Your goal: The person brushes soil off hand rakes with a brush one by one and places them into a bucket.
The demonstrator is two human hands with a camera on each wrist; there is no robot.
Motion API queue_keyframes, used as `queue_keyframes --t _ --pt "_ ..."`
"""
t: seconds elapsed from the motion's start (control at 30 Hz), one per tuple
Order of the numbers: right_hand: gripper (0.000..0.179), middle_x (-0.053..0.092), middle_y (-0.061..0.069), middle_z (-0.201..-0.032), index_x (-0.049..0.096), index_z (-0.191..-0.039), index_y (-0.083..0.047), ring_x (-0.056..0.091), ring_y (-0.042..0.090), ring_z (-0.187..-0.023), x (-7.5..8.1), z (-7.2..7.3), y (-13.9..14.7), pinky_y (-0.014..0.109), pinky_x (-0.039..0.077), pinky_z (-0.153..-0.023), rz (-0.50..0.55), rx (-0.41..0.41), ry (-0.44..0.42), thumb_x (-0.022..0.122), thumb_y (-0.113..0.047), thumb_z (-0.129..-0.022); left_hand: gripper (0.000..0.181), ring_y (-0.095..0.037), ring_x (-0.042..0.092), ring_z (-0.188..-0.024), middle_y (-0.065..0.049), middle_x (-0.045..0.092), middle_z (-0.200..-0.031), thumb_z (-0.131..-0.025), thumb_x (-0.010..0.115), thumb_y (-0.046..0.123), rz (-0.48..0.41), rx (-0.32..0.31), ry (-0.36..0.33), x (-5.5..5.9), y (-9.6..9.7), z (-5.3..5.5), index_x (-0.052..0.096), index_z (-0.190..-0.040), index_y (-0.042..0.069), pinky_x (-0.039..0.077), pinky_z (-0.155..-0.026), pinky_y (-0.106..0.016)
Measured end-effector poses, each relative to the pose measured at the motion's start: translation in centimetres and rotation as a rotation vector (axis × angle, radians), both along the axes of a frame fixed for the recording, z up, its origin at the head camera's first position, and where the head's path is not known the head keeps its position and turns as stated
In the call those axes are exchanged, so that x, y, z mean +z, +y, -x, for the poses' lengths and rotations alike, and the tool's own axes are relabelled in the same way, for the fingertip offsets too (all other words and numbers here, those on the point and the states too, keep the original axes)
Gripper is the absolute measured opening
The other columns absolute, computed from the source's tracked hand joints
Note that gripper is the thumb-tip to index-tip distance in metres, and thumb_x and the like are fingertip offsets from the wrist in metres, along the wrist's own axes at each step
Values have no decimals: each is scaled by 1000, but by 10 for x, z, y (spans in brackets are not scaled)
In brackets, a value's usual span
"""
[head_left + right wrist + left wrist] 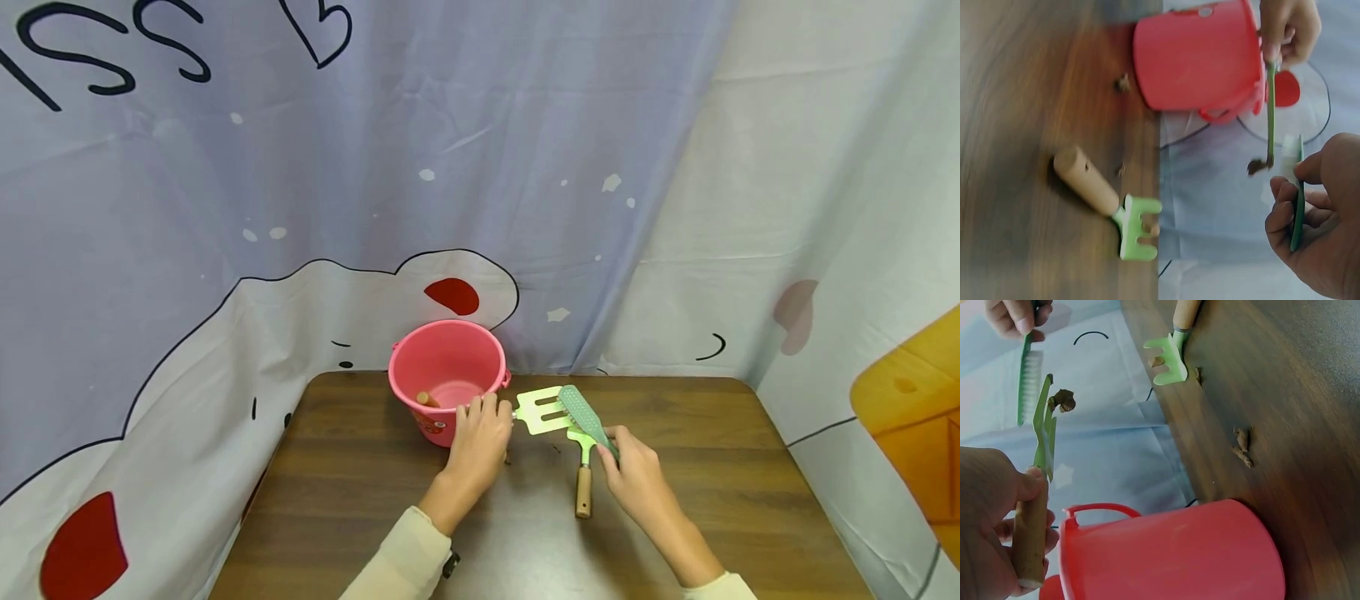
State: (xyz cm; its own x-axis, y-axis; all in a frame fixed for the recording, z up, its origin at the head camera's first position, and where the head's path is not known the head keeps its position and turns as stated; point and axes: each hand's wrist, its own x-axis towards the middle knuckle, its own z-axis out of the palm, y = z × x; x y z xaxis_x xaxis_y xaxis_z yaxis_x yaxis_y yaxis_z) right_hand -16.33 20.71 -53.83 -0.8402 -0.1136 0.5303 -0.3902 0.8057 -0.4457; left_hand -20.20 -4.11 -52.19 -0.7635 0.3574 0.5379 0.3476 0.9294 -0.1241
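Note:
My left hand grips the wooden handle of a light-green garden fork, held level beside the bucket. Against its tines in the left wrist view sits a dark brown clump. A green brush with pale bristles is pinched between the thumb and fingers of my right hand; its head overlaps the fork's tips in the head view. Below them on the table lies a small green hand rake with a wooden handle. A pink bucket stands just left of the fork, its handle folded down.
Inside the bucket a wooden handle end shows. Small brown bits lie on the wooden table near the bucket, and another piece sits between the rake's tines. A printed curtain hangs behind the table's far edge.

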Motion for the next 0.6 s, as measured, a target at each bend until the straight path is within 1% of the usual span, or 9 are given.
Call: queue_keyframes --t 0.13,0.27,0.4,0.47,0.6 --pt "21 68 8 -82 65 -107 5 62 15 -69 6 -3 -15 28 51 -57 26 14 -51 74 1 -89 24 -25 58 -86 -6 59 -91 -80 81 12 6 7 11 -1 2 1 62 -94 12 40 -70 -38" --pt "20 66 5 -79 65 -106 4 57 11 -67 7 -3 -29 25 50 -57 45 40 -102 75 0 -89 35 -25 58 -88 -6 59 -92 -70 88 15 14 12 24 -1 4 1 62 -94 13 40 -70 -38" --pt "19 65 5 -77 65 -104 3 55 10 -66 5 -1 -37 24 50 -57 45 58 -97 76 0 -89 42 -25 59 -89 -6 59 -92 -64 91 17 23 16 38 -1 6 2 61 -93 13 40 -69 -38" --pt "18 64 4 -76 64 -102 2 54 9 -65 4 0 -38 24 48 -55 41 60 -78 76 0 -88 39 -25 58 -88 -6 59 -92 -67 89 17 29 21 42 -1 7 2 61 -93 13 40 -69 -38" --pt "18 63 4 -72 63 -98 3 51 8 -61 2 3 -36 22 45 -52 24 58 -38 77 2 -86 23 -25 58 -85 -5 59 -90 -79 79 12 31 22 48 0 7 2 61 -92 13 39 -68 -37"
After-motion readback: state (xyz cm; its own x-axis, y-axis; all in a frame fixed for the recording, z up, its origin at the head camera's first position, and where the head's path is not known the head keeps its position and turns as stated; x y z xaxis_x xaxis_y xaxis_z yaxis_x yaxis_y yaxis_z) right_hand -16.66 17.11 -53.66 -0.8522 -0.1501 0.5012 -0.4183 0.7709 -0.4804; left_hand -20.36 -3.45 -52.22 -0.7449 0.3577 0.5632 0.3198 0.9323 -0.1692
